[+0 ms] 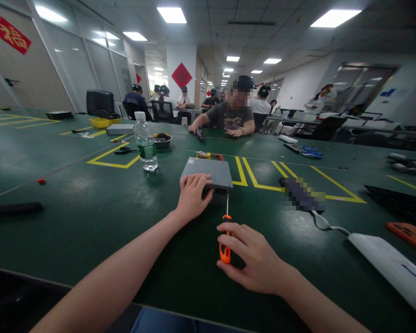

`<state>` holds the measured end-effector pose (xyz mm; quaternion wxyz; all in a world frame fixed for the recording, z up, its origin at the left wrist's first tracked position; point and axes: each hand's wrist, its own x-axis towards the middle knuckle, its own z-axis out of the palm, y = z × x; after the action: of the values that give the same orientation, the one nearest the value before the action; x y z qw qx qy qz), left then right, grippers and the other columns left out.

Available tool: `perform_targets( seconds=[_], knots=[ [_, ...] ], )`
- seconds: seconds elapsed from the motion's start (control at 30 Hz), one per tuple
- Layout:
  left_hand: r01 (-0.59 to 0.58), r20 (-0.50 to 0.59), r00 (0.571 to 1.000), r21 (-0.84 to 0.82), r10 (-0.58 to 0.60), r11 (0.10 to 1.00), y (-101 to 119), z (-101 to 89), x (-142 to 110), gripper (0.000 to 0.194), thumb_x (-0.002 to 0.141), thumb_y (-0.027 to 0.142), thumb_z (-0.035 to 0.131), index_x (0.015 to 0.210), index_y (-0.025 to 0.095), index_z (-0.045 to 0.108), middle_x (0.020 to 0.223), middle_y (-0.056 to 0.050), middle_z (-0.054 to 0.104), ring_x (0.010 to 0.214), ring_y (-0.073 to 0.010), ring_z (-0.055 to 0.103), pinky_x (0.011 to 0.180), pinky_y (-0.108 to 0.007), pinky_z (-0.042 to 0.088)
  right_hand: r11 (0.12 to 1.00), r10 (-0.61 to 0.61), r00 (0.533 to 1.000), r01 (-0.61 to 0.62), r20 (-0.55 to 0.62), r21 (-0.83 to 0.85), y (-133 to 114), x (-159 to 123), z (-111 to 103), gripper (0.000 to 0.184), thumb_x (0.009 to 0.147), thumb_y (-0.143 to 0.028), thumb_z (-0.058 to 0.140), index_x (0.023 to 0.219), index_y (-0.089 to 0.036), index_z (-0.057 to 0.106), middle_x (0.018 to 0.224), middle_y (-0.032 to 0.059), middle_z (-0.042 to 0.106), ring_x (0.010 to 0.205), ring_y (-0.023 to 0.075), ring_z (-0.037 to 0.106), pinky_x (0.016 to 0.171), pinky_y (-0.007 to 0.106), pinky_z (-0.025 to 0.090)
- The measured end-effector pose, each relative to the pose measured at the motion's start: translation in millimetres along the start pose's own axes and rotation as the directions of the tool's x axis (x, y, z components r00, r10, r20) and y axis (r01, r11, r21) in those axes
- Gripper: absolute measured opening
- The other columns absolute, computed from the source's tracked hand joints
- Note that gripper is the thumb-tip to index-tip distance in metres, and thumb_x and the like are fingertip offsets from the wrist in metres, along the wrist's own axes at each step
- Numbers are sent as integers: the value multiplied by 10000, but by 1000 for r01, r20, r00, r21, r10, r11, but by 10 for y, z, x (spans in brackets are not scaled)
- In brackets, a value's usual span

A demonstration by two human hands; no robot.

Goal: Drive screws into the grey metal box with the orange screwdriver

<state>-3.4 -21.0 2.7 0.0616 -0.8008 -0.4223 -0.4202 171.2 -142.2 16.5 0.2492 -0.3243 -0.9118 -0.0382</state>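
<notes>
Grey box (217, 169) | left hand (193, 194) clasps its near edge | right hand (251, 259) grips orange screwdriver (225, 257), tip at near face | best aligned squarely, pressed evenly (bracing helps)

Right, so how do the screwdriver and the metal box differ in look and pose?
Look: the screwdriver is slender with orange and black colouring; the metal box is broad and grey.
Pose: the screwdriver points toward the metal box's front; the metal box lies flat on the table.
Shared: both are being touched, the screwdriver by the right hand, the metal box by the left hand.
</notes>
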Motion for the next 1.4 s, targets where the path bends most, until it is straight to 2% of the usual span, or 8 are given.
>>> perform_targets(
  seconds=[0.17, 0.33, 0.4, 0.63, 0.9, 0.97, 1.13, 1.4],
  knots=[
    [0, 1, 1000, 10, 0, 1000, -7, 3, 4, 161, 797, 234, 557, 954, 242, 522, 1153, 1, 606, 1086, -201, 494, 911, -386, 272, 1000, 2, 998, 0, 61, -25, -8, -19, -71, 322, 866, -369, 498, 1158, -237, 526, 1165, 116, 522, 917, 194, 565, 735, 326, 464],
    [-11, 9, 1000, 23, 11, 1000, -10, 6, 3, 189, 806, 236, 540, 994, 255, 525, 1157, -10, 603, 1087, -209, 492, 904, -391, 278, 997, -80, 961, 81, -265, -7, 52, -19, -46, 234, 842, -341, 547, 995, -172, 495, 985, 102, 622, 743, 148, 594, 633, 277, 466],
    [-16, 8, 1000, 27, 16, 1000, -11, 6, 4, 213, 804, 233, 542, 1015, 257, 527, 1156, -15, 604, 1088, -211, 494, 907, -391, 283, 997, -77, 944, 77, -320, -13, 64, -27, -32, 173, 835, -299, 546, 927, -175, 470, 943, 96, 630, 691, 139, 591, 599, 268, 464],
    [-21, 5, 1000, 28, 21, 999, -25, 15, 2, 185, 806, 239, 551, 989, 251, 535, 1154, -1, 607, 1088, -195, 494, 920, -387, 278, 998, -43, 998, 41, -46, -45, 3, -34, -76, 292, 868, -343, 472, 1111, -188, 516, 1114, 135, 545, 904, 197, 583, 707, 316, 495],
    [-30, 8, 1000, 18, 29, 999, -40, 18, 1, 185, 810, 239, 543, 995, 248, 537, 1160, -26, 602, 1092, -217, 491, 919, -403, 283, 979, -151, 924, 90, -350, -185, 85, -83, -22, 111, 813, -216, 548, 894, -151, 507, 904, 120, 630, 763, 165, 611, 598, 268, 500],
    [-29, 13, 1000, 14, 29, 999, -38, 14, 2, 185, 809, 235, 543, 993, 248, 540, 1161, -29, 601, 1093, -220, 491, 920, -407, 284, 968, -150, 933, 71, -327, -242, 94, -90, -41, 32, 827, -186, 505, 844, -159, 513, 834, 104, 627, 734, 160, 611, 577, 256, 500],
    [-30, 4, 1000, -2, 30, 1000, -31, 4, 5, 186, 804, 227, 549, 988, 245, 545, 1156, -24, 601, 1086, -215, 491, 915, -402, 290, 901, -151, 979, 79, -137, -427, 65, -126, -105, 177, 888, -201, 422, 875, -153, 592, 894, 127, 621, 717, 163, 609, 612, 282, 513],
    [-31, 7, 999, -16, 31, 999, -53, 14, -1, 180, 812, 233, 537, 991, 244, 543, 1159, -28, 597, 1095, -218, 482, 925, -405, 287, 767, 124, 976, -207, -177, -607, -144, -152, 47, 288, 880, -35, 315, 1019, -88, 562, 931, 160, 600, 740, 198, 627, 605, 292, 537]
  ],
)
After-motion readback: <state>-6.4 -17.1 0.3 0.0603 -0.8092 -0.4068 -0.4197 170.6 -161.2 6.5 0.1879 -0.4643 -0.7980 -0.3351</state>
